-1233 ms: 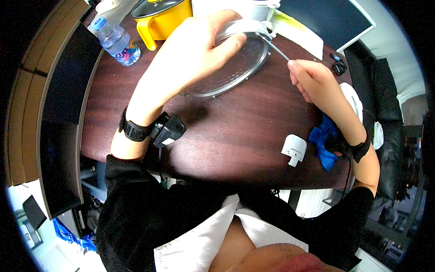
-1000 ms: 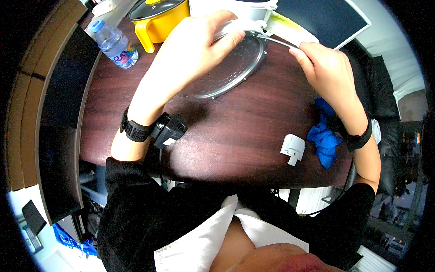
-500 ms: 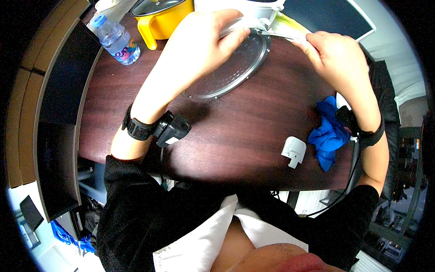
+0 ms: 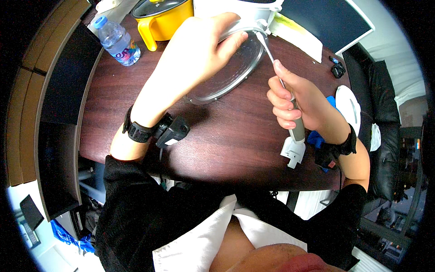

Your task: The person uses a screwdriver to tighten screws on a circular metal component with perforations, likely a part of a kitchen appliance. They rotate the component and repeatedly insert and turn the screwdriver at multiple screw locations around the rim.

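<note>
My left hand [image 4: 204, 43] is closed on the upper edge of a clear round lid [image 4: 225, 84] with a pale rim, thumb on one side and fingers on the other. The lid is tilted over the table, partly covered by my hand and forearm. My right hand [image 4: 294, 97] is wrapped round the grey handle of a slim tool [image 4: 297, 131] with a thin metal shaft. The shaft points up and left, its pale tip at the lid's upper rim by my left fingers. What kind of tool it is I cannot make out.
A yellow pot [image 4: 167, 22] with a dark lid and a water bottle [image 4: 117, 41] stand at the far left. A white appliance [image 4: 267, 8] is behind the lid. At right are a white notched piece [image 4: 292, 154], a blue cloth [image 4: 316, 139] and a white oval thing [image 4: 349, 106].
My right hand has come down and toward me, swinging the tool from nearly level to steep. The left hand has barely moved, still holding the lid.
</note>
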Demonstrator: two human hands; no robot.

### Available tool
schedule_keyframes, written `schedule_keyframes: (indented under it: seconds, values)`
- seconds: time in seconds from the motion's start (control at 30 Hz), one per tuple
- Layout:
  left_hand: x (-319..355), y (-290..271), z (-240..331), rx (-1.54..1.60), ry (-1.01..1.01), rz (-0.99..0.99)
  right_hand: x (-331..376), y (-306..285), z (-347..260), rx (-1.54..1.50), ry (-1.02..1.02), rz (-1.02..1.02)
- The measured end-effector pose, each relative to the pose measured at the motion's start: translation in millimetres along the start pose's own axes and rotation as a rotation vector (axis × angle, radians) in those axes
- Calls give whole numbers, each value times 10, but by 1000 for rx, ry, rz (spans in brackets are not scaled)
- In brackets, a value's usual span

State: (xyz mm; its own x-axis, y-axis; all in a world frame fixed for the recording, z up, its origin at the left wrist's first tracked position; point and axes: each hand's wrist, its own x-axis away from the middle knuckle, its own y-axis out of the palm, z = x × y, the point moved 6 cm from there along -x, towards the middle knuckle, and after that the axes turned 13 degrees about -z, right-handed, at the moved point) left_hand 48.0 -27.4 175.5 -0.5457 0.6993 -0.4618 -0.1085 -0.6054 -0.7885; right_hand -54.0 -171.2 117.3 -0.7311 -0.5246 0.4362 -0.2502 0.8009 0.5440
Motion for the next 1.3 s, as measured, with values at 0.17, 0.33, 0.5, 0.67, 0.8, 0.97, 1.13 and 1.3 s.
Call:
schedule_keyframes:
  seconds: [0.17,0.33,0.5,0.67,0.8,0.97,1.13,1.3]
  values:
    - [-19,-11,83,70,52,6,285,-394,-529,1543,-381,586]
    - [-28,38,-71,98,30,5,499,-212,-642,2137,-498,835]
    - [-23,30,-8,73,37,-21,510,38,-763,2310,-559,917]
    - [-17,24,36,78,44,-42,472,80,-868,2320,-538,971]
    - [-31,34,8,86,39,-42,468,55,-866,2328,-496,988]
    - [-30,14,21,56,58,-41,452,106,-874,2390,-496,1003]
    - [38,-33,114,-55,16,62,300,-151,-858,1963,-346,784]
    - [35,8,99,-90,15,73,50,-279,-207,582,58,266]
